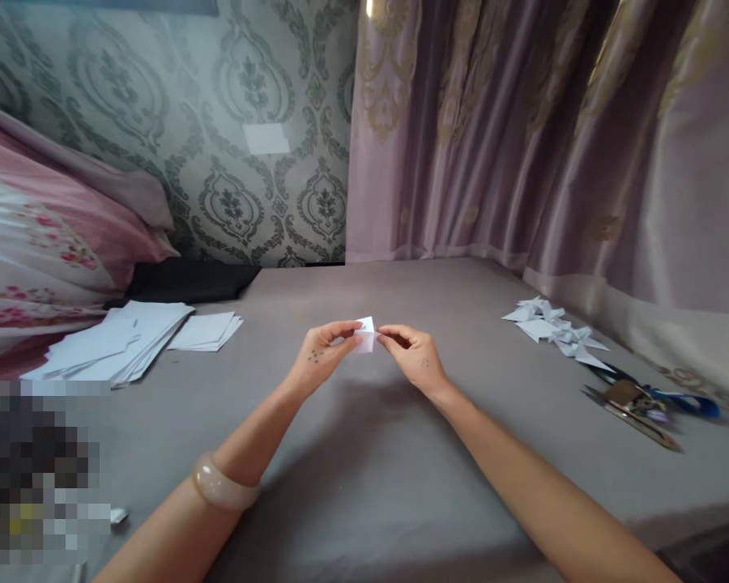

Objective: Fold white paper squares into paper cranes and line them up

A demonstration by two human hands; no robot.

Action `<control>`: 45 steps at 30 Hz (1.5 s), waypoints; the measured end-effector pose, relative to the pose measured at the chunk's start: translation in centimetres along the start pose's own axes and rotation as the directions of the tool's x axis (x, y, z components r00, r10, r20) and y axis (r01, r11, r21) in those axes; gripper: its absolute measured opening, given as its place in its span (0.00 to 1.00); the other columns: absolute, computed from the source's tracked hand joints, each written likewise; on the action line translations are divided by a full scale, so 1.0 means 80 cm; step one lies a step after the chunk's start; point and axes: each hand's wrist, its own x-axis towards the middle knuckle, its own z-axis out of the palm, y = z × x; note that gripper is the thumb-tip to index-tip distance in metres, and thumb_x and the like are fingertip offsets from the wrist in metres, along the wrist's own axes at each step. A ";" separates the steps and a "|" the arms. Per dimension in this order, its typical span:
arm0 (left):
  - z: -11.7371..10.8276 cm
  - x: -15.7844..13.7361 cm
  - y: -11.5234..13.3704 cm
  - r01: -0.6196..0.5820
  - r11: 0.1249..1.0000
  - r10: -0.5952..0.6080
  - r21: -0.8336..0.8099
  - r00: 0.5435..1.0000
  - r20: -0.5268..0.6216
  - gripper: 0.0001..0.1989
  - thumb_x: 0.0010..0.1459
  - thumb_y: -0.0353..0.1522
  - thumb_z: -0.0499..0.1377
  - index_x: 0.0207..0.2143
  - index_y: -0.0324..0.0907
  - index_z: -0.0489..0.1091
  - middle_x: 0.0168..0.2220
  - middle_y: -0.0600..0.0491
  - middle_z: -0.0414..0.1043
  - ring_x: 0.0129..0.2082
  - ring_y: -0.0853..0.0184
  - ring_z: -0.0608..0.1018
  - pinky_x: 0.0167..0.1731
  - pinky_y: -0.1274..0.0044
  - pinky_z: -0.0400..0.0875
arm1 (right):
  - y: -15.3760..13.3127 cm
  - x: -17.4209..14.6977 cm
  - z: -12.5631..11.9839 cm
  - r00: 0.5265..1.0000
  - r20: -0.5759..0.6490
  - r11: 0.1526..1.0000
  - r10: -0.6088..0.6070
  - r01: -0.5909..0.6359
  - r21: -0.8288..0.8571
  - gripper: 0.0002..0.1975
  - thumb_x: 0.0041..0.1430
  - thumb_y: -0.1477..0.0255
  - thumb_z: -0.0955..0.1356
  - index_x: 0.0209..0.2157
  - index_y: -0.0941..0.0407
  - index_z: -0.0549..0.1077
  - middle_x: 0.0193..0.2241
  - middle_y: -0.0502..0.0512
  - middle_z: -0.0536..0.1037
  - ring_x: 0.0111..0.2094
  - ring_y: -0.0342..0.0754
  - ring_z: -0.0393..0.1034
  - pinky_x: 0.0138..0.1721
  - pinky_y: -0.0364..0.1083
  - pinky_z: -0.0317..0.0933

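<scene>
A small piece of folded white paper [366, 335] is held up above the grey tabletop, with a crease running across its middle. My left hand [326, 354] pinches it from the left between thumb and fingers; a pale bangle circles that wrist. At the paper's right edge, the thumb and fingertips of my right hand [414, 356] are pinched together on it. How much of the edge lies between the right fingertips is too small to make out. Small dark marks show on the back of each hand.
Stacks of white paper [112, 344] and smaller sheets [205, 331] lie on the left of the grey surface [340, 453]. Folded white paper pieces [550, 326] are heaped at right, near scissors [684, 400] and a pointed tool [635, 421]. A curtain [437, 162] hangs behind.
</scene>
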 end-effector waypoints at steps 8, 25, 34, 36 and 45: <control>-0.008 -0.001 -0.010 -0.045 0.999 0.044 0.001 0.998 0.038 0.10 0.49 0.37 0.63 0.33 0.42 0.77 0.33 0.50 0.78 0.34 0.65 0.76 0.38 0.75 0.68 | -0.007 0.005 0.007 0.997 0.073 0.995 -0.009 0.002 0.096 0.09 0.51 0.66 0.69 0.33 0.55 0.78 0.31 0.53 0.80 0.33 0.47 0.73 0.39 0.46 0.66; 0.001 0.007 -0.031 -0.125 0.981 0.107 0.145 0.987 0.124 0.08 0.53 0.35 0.61 0.34 0.42 0.76 0.34 0.51 0.78 0.37 0.65 0.76 0.42 0.75 0.68 | 0.012 -0.007 0.001 0.998 0.069 0.996 0.010 -0.016 0.085 0.08 0.53 0.67 0.69 0.34 0.54 0.78 0.31 0.52 0.78 0.33 0.45 0.71 0.37 0.44 0.64; -0.005 -0.002 -0.044 -0.200 0.939 0.185 0.280 0.979 0.079 0.06 0.53 0.36 0.62 0.32 0.46 0.78 0.34 0.51 0.71 0.38 0.64 0.72 0.44 0.71 0.64 | 0.010 -0.015 0.003 0.993 0.119 0.996 -0.022 0.012 0.086 0.05 0.54 0.69 0.69 0.32 0.53 0.78 0.30 0.51 0.74 0.32 0.44 0.68 0.35 0.43 0.61; -0.006 -0.003 -0.045 -0.186 0.948 0.178 0.258 0.982 0.054 0.06 0.52 0.36 0.63 0.31 0.46 0.78 0.39 0.50 0.69 0.43 0.63 0.71 0.48 0.70 0.62 | 0.005 -0.015 0.002 0.993 0.118 0.997 -0.014 0.006 0.071 0.05 0.53 0.69 0.70 0.31 0.52 0.78 0.31 0.51 0.73 0.30 0.42 0.67 0.33 0.43 0.60; 0.001 -0.010 -0.038 0.145 0.976 -0.126 -0.166 0.985 0.119 0.07 0.49 0.35 0.66 0.27 0.41 0.74 0.36 0.51 0.76 0.38 0.67 0.75 0.44 0.74 0.66 | -0.012 -0.017 0.001 0.959 0.218 0.948 0.181 -0.229 0.222 0.07 0.51 0.66 0.70 0.31 0.54 0.74 0.26 0.48 0.74 0.28 0.42 0.67 0.32 0.42 0.61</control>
